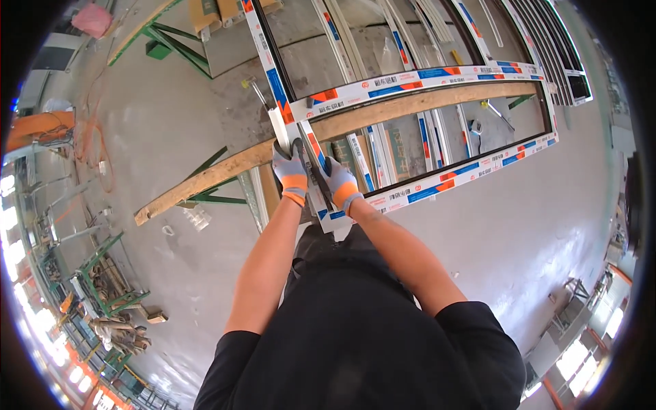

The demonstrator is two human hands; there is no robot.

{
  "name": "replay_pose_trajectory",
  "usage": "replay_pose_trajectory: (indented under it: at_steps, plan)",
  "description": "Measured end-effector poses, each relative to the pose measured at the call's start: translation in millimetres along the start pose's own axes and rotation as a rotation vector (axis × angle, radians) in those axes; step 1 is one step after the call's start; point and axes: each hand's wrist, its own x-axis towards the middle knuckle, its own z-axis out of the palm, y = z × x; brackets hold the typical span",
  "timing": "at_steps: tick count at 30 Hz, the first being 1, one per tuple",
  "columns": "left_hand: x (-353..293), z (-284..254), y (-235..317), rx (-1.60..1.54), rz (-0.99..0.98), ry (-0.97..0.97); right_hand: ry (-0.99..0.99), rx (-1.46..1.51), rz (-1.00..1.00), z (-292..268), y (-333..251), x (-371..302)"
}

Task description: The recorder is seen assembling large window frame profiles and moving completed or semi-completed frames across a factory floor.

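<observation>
A large rectangular window frame [444, 179], its bars covered in white, blue and red film, lies in front of me across a wooden beam [225, 167]. I wear grey gloves with orange cuffs on both hands. At the frame's near left corner, my left hand [290, 171] is closed around a narrow white strip [279, 128] that sticks out past the fingers along the frame's left side. Just to the right, my right hand [339, 183] grips the short film-covered side bar [315, 147] of the frame. The undersides of both grips are hidden.
Green metal trestles [184, 44] stand at the far left, with cardboard packages [203, 15] beside them. Several long profiles [383, 154] lie below the frame. More dark profiles [557, 48] are lined up at the far right. Left of me, a green rack [102, 273] holds wood offcuts.
</observation>
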Motion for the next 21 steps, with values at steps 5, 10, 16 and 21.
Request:
replay_pose_trajectory:
  at_steps: [5,10,16,21]
  plan:
    - [24.2,-3.2,-25.7,0.093,0.124,0.208,0.000,-0.084,0.011,9.6,-27.0,8.9]
    - [31.8,-3.1,-27.4,0.168,0.200,0.238,0.010,-0.155,0.016,14.0,-28.0,21.0]
    - [35.0,6.3,-26.9,0.055,0.085,0.167,-0.029,-0.277,0.009,0.9,-28.4,35.4]
    - [38.8,14.7,-39.2,0.045,0.061,0.163,-0.058,-0.301,0.015,-10.3,-36.6,32.5]
